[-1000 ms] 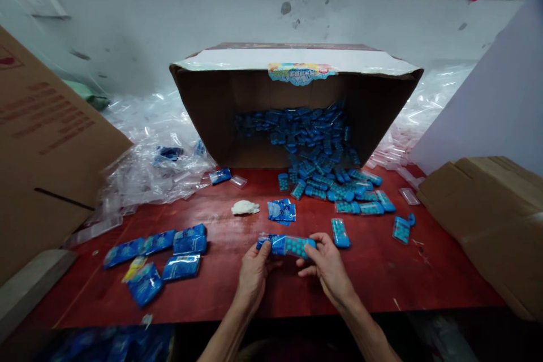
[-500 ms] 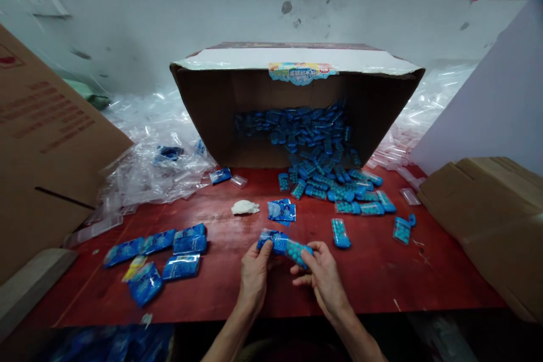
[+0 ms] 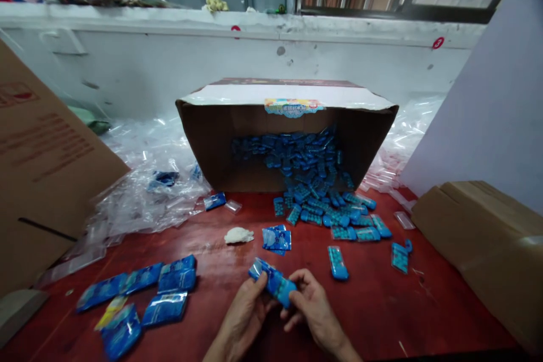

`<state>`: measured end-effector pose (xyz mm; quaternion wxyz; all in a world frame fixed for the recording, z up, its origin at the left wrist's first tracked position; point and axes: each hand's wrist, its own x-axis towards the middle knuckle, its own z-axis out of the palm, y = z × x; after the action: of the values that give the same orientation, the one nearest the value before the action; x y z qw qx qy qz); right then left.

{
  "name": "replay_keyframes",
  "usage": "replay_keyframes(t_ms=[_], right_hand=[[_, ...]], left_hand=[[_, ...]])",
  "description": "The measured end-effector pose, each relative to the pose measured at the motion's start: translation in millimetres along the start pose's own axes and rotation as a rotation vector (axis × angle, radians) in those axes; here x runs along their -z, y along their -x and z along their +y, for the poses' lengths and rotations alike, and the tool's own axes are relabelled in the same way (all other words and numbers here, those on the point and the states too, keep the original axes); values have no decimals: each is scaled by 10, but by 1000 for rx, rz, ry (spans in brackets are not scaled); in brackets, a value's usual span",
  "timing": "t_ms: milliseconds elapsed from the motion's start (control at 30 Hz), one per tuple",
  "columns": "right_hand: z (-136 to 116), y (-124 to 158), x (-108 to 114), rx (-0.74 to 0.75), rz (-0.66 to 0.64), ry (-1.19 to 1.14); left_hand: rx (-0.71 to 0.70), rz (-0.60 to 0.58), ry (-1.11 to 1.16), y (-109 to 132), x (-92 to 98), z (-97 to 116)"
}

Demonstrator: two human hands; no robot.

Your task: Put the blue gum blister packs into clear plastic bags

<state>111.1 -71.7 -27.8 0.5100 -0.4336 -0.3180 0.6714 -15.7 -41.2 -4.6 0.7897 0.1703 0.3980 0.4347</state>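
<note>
Between my hands is a blue printed pouch (image 3: 263,269), its end pinched by my left hand (image 3: 246,308). My right hand (image 3: 311,304) grips the blue-capped end of a small clear case of teal beads (image 3: 285,292). Part of the case lies inside the pouch. Just beyond my hands rests a short stack of flat blue pouches (image 3: 276,240), beside a crumpled white wad (image 3: 238,235). A single bead case (image 3: 337,263) lies to the right. Filled-looking blue pouches (image 3: 165,308) lie on the left, with a yellow packet (image 3: 111,312) among them.
An open cardboard box (image 3: 288,92) lies on its side, bead cases (image 3: 314,172) spilling from it onto the red table (image 3: 373,317). Clear plastic pieces (image 3: 144,198) heap behind at left. Cardboard boxes flank the table: one at left (image 3: 46,181), one at right (image 3: 479,249).
The bead case has slid deeper into the pouch, and the pair now tilts more steeply down to the right. My view has tipped upward, bringing in a window and a ledge.
</note>
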Motion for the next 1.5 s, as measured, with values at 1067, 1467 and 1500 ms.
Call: replay_keyframes(t_ms=[1067, 1467, 1500], right_hand=[[-224, -129, 171, -3, -313, 67], [36, -71, 83, 1, -146, -25], [-11, -61, 93, -29, -178, -65]], left_hand=[[69, -240, 127, 39, -2, -162], [35, -126, 48, 119, -179, -149], [59, -167, 59, 125, -174, -125]])
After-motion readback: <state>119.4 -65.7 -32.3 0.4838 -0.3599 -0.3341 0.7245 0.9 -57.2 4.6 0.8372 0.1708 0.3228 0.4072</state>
